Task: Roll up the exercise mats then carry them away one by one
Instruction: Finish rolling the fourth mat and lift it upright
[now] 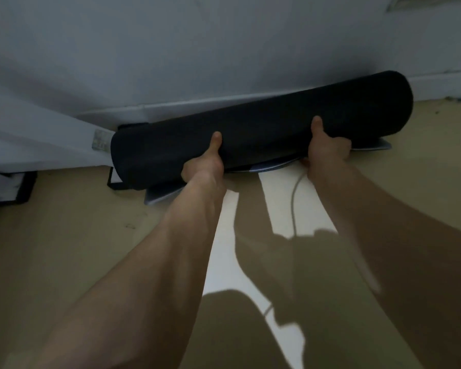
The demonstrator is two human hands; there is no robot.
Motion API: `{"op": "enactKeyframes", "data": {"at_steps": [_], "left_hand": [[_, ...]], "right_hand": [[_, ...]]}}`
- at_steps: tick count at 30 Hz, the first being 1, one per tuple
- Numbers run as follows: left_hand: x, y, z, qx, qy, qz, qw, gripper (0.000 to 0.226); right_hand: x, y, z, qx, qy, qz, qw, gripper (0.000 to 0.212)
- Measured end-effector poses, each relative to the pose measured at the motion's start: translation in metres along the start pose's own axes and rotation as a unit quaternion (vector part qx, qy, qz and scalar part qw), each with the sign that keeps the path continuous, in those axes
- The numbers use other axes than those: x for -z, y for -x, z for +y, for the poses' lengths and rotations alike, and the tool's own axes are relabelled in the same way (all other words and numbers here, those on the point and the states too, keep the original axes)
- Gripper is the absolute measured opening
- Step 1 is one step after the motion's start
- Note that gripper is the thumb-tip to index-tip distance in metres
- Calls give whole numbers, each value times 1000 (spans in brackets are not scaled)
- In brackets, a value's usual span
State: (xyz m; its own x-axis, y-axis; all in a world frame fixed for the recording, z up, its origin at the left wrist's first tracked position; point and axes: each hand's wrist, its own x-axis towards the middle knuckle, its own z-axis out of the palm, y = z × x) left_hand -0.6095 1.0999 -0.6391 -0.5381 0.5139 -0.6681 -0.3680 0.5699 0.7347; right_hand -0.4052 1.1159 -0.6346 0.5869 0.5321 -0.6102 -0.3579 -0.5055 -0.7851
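Both hands are gripping the rolled black mat (pixel 264 129) across the frame's middle, near the wall (pixel 171 49): left hand (pixel 205 161) and right hand (pixel 328 147) each clasping it, thumbs lying on top.

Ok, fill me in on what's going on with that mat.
A person holds a rolled dark mat in both hands, the left hand near its middle and the right hand further along. In each grip the thumb is on top and the fingers go under the roll. The roll sits low along the wall, over a flat grey-blue sheet on the floor. Whether it is lifted clear cannot be told. A white cable lies nearby.
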Motion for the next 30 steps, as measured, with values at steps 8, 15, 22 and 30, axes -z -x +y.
{"op": "enactKeyframes", "data": {"at_steps": [8, 15, 22, 30], "left_hand": [[-4, -31, 7, -131, -127, -10, 983, 72], [13, -40, 6, -68, -130, -116, 982, 58], [86, 54, 1, -139, -390, -136, 900, 75], [147, 223, 35, -53, -539, -155, 826, 63]], "right_hand": [[-17, 1, 0, -32, -21, -56, 998, 82], [-35, -5, -4, -27, -6, -31, 999, 75], [39, 62, -25, -25, 197, -93, 976, 52], [190, 191, -64, 16, 469, -164, 868, 42]]}}
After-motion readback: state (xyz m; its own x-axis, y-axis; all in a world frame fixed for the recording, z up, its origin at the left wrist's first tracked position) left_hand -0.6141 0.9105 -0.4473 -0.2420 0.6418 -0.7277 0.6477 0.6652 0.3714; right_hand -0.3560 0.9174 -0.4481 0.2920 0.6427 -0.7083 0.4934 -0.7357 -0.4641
